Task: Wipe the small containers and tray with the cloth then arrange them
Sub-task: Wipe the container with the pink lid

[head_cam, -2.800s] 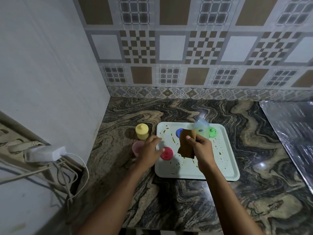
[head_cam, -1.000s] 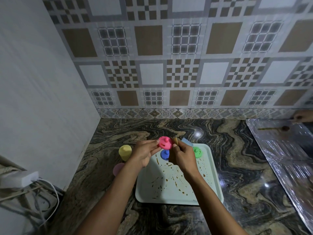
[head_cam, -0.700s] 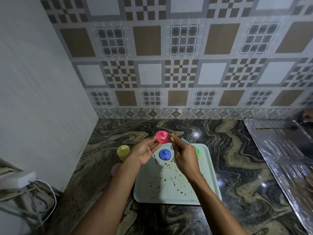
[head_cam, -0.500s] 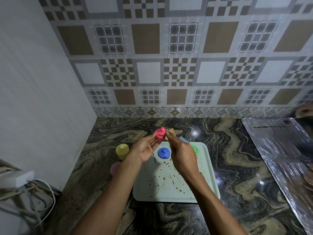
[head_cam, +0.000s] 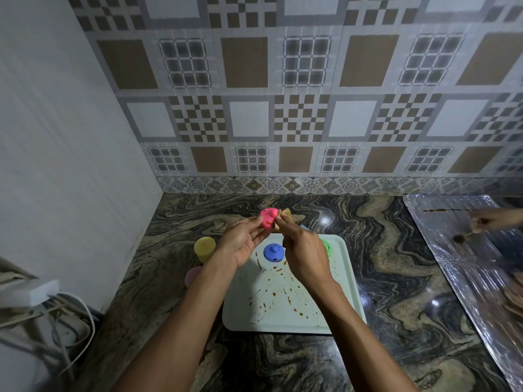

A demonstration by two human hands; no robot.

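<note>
My left hand (head_cam: 240, 244) holds a small pink container (head_cam: 268, 217) in its fingertips, raised above the far edge of the tray. My right hand (head_cam: 304, 254) pinches a tan cloth (head_cam: 284, 217) against the pink container's right side. Below them lies the pale green tray (head_cam: 343, 292), spattered with brown stains. A blue container (head_cam: 273, 252) stands on the tray near its far left corner. A green container (head_cam: 327, 247) peeks out behind my right hand. On the counter left of the tray stand a yellow container (head_cam: 204, 248) and a light pink one (head_cam: 193, 275).
The marble counter (head_cam: 396, 264) ends at a tiled back wall and a white wall on the left. A foil sheet (head_cam: 467, 258) covers the counter at the right, where another person's hand (head_cam: 493, 220) holds a thin stick. A white adapter with cables (head_cam: 39, 292) hangs at the lower left.
My left hand lifted the pink container off the tray and turned it. My right hand brought the cloth up against it. The view tilted up toward the wall.
</note>
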